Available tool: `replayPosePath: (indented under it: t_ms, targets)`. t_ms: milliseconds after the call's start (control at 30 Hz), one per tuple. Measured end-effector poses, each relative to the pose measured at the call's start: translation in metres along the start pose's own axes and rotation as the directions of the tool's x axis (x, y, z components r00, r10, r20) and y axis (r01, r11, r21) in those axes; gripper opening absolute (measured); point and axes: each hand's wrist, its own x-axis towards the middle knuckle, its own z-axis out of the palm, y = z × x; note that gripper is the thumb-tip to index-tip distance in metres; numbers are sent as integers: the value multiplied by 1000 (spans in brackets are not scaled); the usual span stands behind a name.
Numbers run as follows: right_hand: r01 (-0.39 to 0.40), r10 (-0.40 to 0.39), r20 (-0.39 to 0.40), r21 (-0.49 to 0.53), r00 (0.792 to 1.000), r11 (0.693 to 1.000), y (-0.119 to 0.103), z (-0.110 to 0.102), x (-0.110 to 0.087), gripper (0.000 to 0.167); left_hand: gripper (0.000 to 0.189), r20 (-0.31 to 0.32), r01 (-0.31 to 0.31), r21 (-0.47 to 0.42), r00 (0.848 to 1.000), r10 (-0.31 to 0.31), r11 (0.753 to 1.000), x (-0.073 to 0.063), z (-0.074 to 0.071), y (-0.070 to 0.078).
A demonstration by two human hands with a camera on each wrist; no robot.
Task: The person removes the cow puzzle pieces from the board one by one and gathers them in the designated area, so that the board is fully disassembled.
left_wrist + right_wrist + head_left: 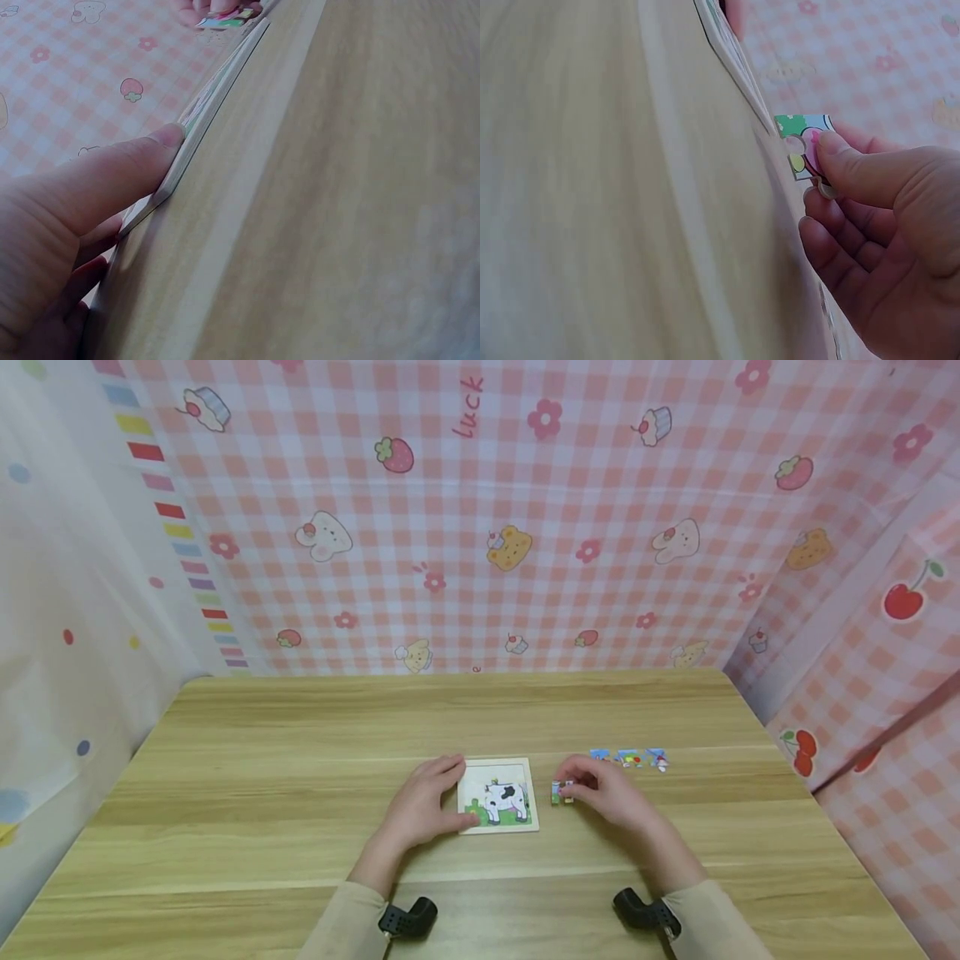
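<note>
A square wooden puzzle board (480, 777) lies on the table, with a cow picture (507, 802) in its right and lower part and pale bare wood around it. My left hand (423, 806) holds the board's left side, its thumb (154, 150) over the near edge. To the right of the board, my right hand (611, 789) pinches a small puzzle piece (789, 127) between thumb and fingers. Green, light blue, pink and yellow show on this piece, and the thumb covers part of it. In the left wrist view the piece is above the board's far end.
Several loose puzzle pieces (630, 758) lie in a row behind my right hand. The wood-grain table (300, 760) extends on both sides. A pink checked curtain (480, 593) hangs at its back edge, with further cloth at the left and right.
</note>
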Motion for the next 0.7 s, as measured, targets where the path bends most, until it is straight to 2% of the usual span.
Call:
replayPosePath:
  t_ms: [167,400,700]
  targets:
    - [-18,18,-19,-23,1000,1000,8,-11,-10,10,87,6,6,-1,1000,-6,1000,0,0,1]
    - [-24,24,-30,3,999,1000,17,-23,-21,9,87,4,8,8,1000,-8,1000,1,1,-1]
    - [-33,28,-66,-78,997,996,20,-34,-29,10,87,-1,6,21,1000,-6,1000,1,2,-3]
